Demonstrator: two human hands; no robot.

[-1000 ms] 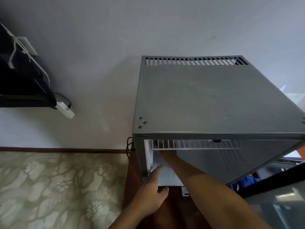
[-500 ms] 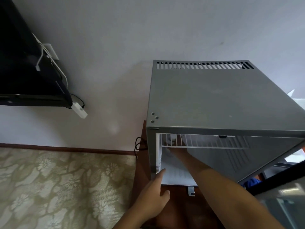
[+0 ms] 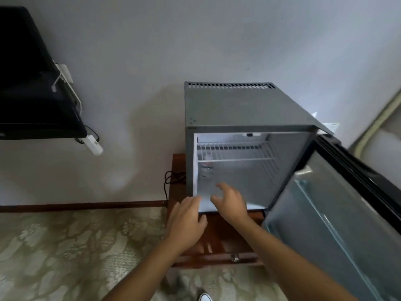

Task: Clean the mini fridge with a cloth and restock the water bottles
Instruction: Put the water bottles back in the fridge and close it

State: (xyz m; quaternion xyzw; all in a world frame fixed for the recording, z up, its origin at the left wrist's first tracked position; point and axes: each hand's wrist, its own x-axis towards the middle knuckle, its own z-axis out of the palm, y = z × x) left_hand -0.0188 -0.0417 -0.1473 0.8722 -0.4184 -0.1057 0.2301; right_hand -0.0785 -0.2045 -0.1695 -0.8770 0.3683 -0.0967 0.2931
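Note:
A grey mini fridge (image 3: 245, 107) stands on a low brown wooden stand (image 3: 219, 240) with its door (image 3: 329, 218) swung open to the right. Inside, a white wire shelf (image 3: 234, 152) crosses the upper part. Behind and below the shelf at the back left stands a clear water bottle (image 3: 206, 168), partly hidden. My left hand (image 3: 186, 220) rests with fingers at the fridge's lower left front edge. Just outside the fridge opening, my right hand (image 3: 230, 202) hovers with loosely spread fingers, holding nothing. No cloth is in view.
A black TV (image 3: 32, 88) hangs on the wall at left with a white adapter (image 3: 93, 145) dangling below it. Black cables (image 3: 171, 179) run down beside the fridge. Patterned carpet (image 3: 76, 246) covers the floor. A shoe tip (image 3: 204, 297) shows at the bottom.
My right hand came out of the fridge interior to its front opening. The view pulled back and down, showing the shelf, bottle and open door. My left hand stayed at the lower left edge.

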